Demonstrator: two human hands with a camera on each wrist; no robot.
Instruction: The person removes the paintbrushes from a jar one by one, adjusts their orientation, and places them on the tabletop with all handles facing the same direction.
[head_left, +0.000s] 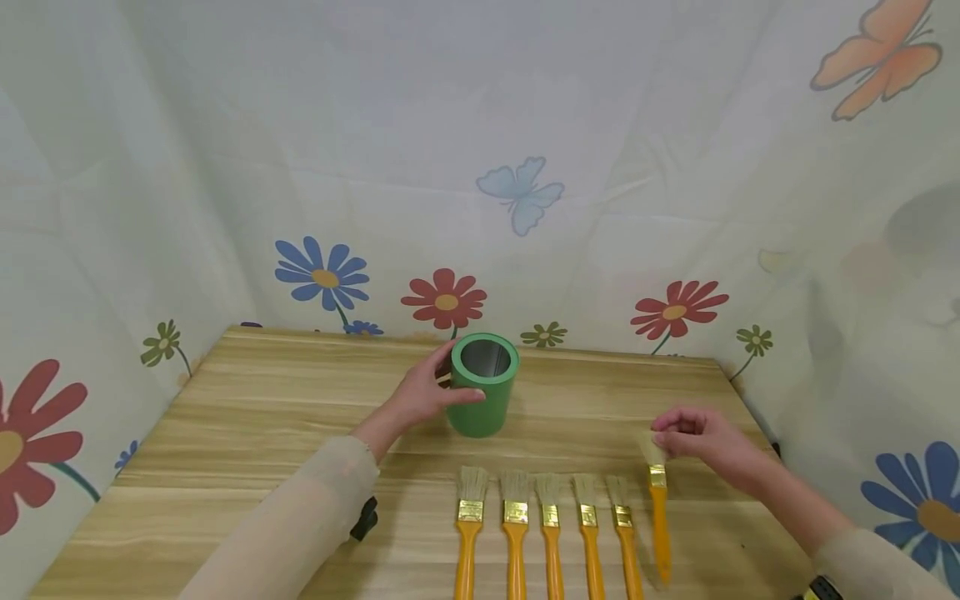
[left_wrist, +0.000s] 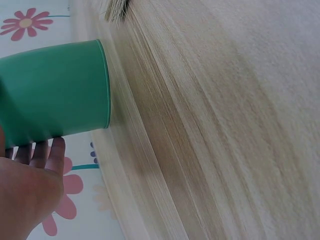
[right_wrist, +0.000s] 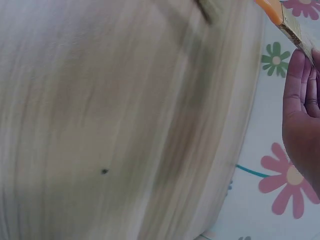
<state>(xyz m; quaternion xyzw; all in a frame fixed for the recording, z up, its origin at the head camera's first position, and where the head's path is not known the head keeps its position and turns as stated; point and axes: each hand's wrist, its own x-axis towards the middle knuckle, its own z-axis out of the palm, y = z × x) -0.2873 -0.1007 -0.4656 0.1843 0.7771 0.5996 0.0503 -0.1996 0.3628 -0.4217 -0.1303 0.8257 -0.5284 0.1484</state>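
A green cylindrical holder [head_left: 483, 408] with a thick rim stands upright toward the back of the table. My left hand [head_left: 422, 393] grips it from the left, thumb across its front and fingers behind. In the left wrist view the fingers lie along the side of the green wall [left_wrist: 55, 95]. On the right, my right hand [head_left: 708, 440] pinches a paintbrush [head_left: 658, 508] by its pale bristles. The brush hangs with its orange handle pointing down toward the front; the right wrist view catches its ferrule [right_wrist: 292, 31] at the fingertips.
Several more paintbrushes [head_left: 515, 521] with orange handles lie in a row on the wooden table [head_left: 300, 375], bristles pointing away from me. A white flowered cloth [head_left: 420, 167] hangs behind the table and along its sides.
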